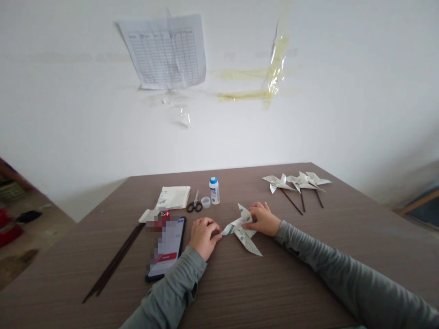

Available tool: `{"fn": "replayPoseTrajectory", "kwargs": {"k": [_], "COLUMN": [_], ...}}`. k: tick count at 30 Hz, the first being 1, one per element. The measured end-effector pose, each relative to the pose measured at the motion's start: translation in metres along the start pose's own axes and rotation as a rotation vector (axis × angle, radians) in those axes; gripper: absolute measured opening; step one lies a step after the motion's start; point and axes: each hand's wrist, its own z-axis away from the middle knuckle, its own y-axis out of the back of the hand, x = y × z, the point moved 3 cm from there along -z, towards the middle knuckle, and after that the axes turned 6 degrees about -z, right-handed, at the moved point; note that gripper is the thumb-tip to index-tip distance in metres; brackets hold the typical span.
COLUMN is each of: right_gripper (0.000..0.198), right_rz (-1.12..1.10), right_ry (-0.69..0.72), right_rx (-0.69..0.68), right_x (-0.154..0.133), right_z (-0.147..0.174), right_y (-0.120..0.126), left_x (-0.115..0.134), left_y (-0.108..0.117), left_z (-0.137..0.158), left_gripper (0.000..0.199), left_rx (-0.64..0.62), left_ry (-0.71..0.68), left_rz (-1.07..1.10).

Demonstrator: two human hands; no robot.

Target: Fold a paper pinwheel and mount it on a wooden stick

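Observation:
A pinwheel folded from printed paper (244, 236) lies on the brown table in front of me, its blades spread. My left hand (205, 237) pinches the tip of its left blade between thumb and fingers. From the other side, my right hand (265, 219) is closed on the upper right part, thumb near the centre; the hand covers part of that blade. No stick shows on this pinwheel. Beyond my hands stands a white glue bottle with a blue cap (214, 191), beside a small clear round lid or cup (206, 202) and black-handled scissors (195, 204).
Three paper pinwheels on dark sticks (297, 182) lie at the back right. A stack of paper squares (173, 197) sits at the back left. A phone (168, 249), partly blurred out, lies left of my left hand, near several dark sticks (116, 256). A wall rises behind the table (260, 292).

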Motion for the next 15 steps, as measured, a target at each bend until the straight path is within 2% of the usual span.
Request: {"fn": "replayPoseTrajectory", "kwargs": {"k": [6, 15], "right_gripper": [0.016, 0.009], "right_rz": [0.012, 0.026], "right_ry": [0.039, -0.043], "right_rx": [0.018, -0.003], "right_x": [0.003, -0.005], "right_z": [-0.005, -0.009], "right_y": [-0.003, 0.0], "left_x": [-0.008, -0.019], "left_y": [-0.001, 0.0], "left_z": [-0.003, -0.009], "left_gripper": [0.018, 0.019], "left_rx": [0.029, 0.045], "left_ry": [-0.011, -0.043], "left_rz": [0.041, 0.088]}}
